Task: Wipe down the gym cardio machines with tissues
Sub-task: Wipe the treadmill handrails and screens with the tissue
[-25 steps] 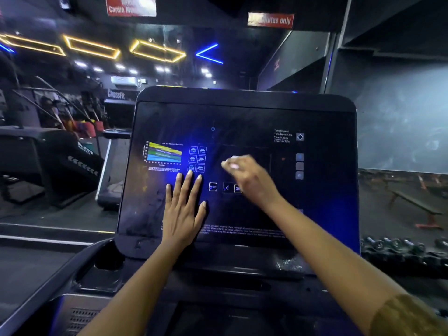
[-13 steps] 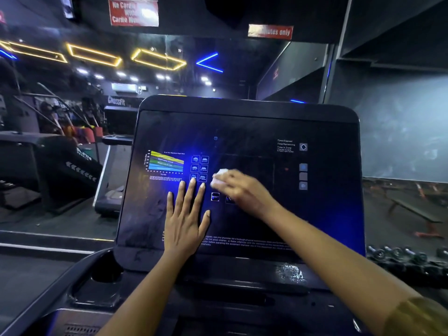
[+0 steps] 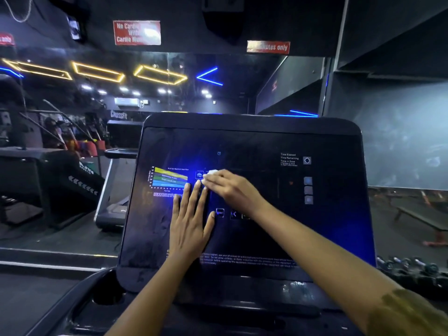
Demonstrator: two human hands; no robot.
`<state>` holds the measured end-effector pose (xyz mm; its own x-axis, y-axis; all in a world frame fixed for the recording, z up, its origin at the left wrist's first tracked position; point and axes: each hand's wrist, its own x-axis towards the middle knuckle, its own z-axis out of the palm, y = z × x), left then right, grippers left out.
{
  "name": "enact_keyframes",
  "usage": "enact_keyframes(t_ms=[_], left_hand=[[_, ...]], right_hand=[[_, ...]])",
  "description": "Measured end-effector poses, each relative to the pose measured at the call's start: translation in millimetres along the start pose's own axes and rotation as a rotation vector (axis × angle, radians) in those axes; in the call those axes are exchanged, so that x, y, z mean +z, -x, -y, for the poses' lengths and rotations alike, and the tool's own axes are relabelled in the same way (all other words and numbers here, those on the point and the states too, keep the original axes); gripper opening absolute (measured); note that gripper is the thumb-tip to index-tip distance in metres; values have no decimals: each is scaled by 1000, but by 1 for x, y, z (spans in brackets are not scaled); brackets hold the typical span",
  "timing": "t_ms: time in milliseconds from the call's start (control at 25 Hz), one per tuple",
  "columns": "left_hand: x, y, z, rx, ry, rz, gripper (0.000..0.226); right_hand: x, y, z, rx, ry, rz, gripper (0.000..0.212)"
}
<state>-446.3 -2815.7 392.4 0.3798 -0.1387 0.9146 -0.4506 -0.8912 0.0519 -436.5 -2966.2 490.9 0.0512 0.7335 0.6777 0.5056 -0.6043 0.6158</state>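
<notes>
Our right hand [image 3: 232, 187], clutching a crumpled white tissue [image 3: 212, 172], has wiped leftward across the glossy black console [image 3: 315, 226] to our flat left hand [image 3: 190, 221], widening coverage.

The left hand [image 3: 190, 224] lies flat, fingers spread, on the console [image 3: 322, 229] left of its middle. The right hand [image 3: 232, 187] presses a white tissue [image 3: 210, 173] against the panel beside the coloured chart [image 3: 169, 179], just above the left fingertips.
</notes>
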Motion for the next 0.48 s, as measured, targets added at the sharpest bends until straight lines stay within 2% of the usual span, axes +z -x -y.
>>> enact_keyframes(t_ms=[240,360,480], left_hand=[[6,-43,7,50,-24,-12,59],[8,-48,4,52,-49,-12,60],[9,-47,5,60,-64,-24,60]], right_hand=[[-19,-13,-92,339,183,-136,30],[-25,-13,-103,509,193,-202,30],[-4,-44,-66,366,82,-167,30]])
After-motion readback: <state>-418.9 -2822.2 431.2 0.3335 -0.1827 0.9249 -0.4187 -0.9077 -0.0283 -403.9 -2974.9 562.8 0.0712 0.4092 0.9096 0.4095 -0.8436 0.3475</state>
